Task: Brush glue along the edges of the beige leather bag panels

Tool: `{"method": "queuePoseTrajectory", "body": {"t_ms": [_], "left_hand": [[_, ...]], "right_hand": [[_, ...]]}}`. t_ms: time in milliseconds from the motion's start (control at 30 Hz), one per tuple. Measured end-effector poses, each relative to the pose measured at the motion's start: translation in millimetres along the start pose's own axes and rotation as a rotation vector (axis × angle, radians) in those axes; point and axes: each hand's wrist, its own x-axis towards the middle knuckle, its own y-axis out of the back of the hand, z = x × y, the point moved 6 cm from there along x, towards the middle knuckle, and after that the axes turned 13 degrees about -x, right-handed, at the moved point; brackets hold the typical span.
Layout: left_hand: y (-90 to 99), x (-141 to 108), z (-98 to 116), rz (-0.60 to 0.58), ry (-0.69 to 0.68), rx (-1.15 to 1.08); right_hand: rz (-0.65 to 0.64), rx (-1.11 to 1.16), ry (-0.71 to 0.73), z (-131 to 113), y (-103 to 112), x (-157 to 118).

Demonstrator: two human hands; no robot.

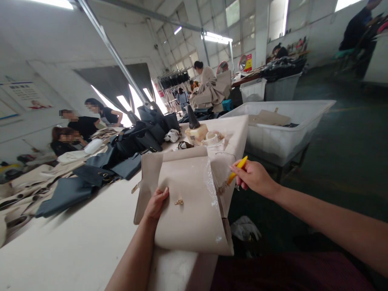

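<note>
A beige bag (188, 206) with a small gold clasp (179, 202) is held above the near corner of the white table (91, 238). My left hand (157, 203) grips it at the left, thumb on the front panel and the other fingers hidden. Whitish, wet-looking smears run down the bag's right edge. My right hand (250, 174) is closed around a yellow-handled brush (238, 170), whose bristles meet the side of the bag near that smeared edge.
Beyond the bag stand a container with a black cone top (194, 125) and a roll of tape (211, 139). Dark bags (145, 135) are piled at the left. A white bin (273, 137) is at the right. Several people sit or stand farther back.
</note>
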Motion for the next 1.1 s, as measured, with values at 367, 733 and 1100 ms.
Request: {"method": "queuePoseTrajectory", "body": {"t_ms": [367, 733, 1100], "left_hand": [[2.1, 3.7, -2.4, -0.02, -0.024, -0.016], [5.1, 4.7, -3.1, 0.005, -0.02, 0.036], [-5.0, 38.7, 25.6, -0.017, -0.13, -0.051]], "right_hand": [[-0.103, 0.073, -0.091, 4.6, 0.2, -27.9], [-0.135, 0.154, -0.092, 6.8, 3.3, -30.8], [0.065, 0.285, -0.057, -2.4, 48.3, -19.8]]}}
